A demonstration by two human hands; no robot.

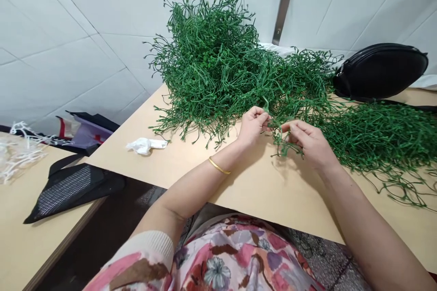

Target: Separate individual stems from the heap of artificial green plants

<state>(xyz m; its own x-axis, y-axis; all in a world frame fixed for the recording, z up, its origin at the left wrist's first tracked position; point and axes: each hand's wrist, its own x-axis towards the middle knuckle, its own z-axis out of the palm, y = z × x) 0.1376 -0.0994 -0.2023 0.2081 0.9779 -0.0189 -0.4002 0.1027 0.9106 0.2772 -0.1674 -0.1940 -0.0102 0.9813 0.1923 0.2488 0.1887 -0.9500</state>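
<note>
Thin green artificial plant stems (282,145) hang between my two hands, just above the tabletop. My left hand (253,123) is closed, thumb and fingers pinched on the stems. Facing it from the right, my right hand (309,142) has its thumb and forefinger drawn together on the same small bunch. Behind both hands rises a large tangled heap of green artificial stems (211,63) with small budded tips. A second, flatter pile of such stems (385,134) lies to the right of my right hand. Exactly where the fingertips grip is partly hidden by the strands.
A crumpled white tissue (145,145) lies on the wooden table (184,168), left of the heap. At the back right stands a black bag (382,70). A black mesh-patterned item (68,188) and white stringy pieces (20,150) lie on another table at left. A tiled wall (85,4) closes the back.
</note>
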